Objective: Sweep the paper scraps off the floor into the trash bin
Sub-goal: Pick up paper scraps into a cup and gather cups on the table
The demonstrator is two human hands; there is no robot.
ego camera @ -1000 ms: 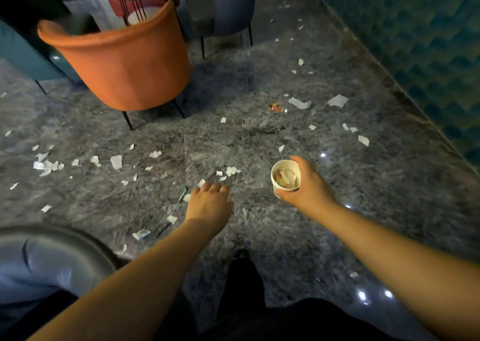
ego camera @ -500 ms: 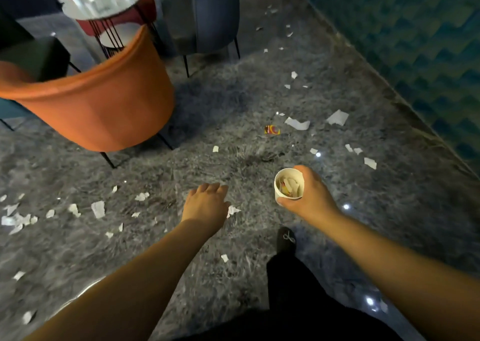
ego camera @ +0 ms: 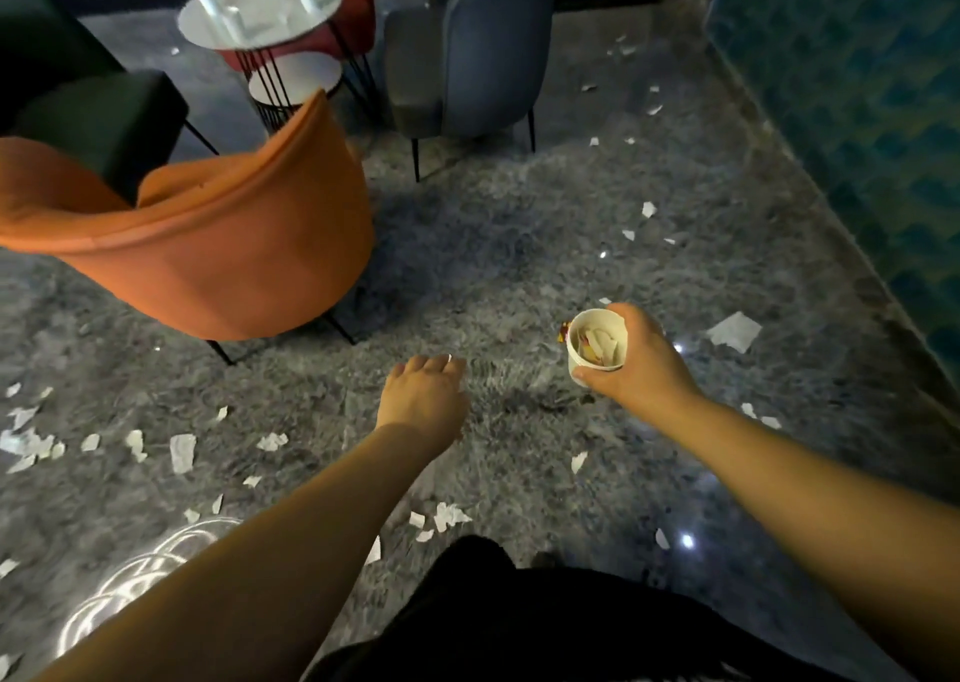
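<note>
Cup [ego camera: 596,347] with scraps inside gripped by right hand [ego camera: 636,364]; left hand [ego camera: 423,401] empty, fingers relaxed, above scrap-littered floor [ego camera: 519,245].

No text, label, brand, number or sign can be read anywhere in the view. The paper cup [ego camera: 596,347] at about 3 o'clock of center shows a plain outer wall, and the scraps [ego camera: 182,451] on the floor look blank or too blurred to read.
</note>
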